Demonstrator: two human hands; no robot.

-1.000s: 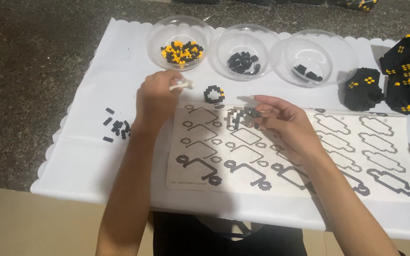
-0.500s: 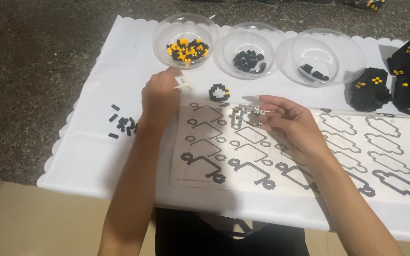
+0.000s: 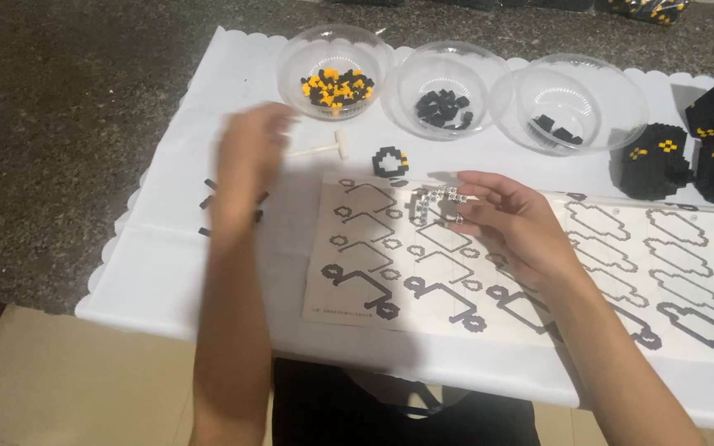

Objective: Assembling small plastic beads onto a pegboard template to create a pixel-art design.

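Right hand (image 3: 510,216) pinches block piece (image 3: 435,201) over sheet (image 3: 373,272).

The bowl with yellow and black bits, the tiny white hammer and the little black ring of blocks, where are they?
bowl with yellow and black bits (image 3: 373,51), head view, clear right rim
white hammer (image 3: 341,144), head view, its head
black ring of blocks (image 3: 391,162), head view, its black edge

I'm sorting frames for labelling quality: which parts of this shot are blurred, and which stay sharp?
Head view: the left hand is smeared by motion blur; the right hand, the instruction sheet and the three clear bowls are sharp; soft shadows fall beside the hands on the white cloth.
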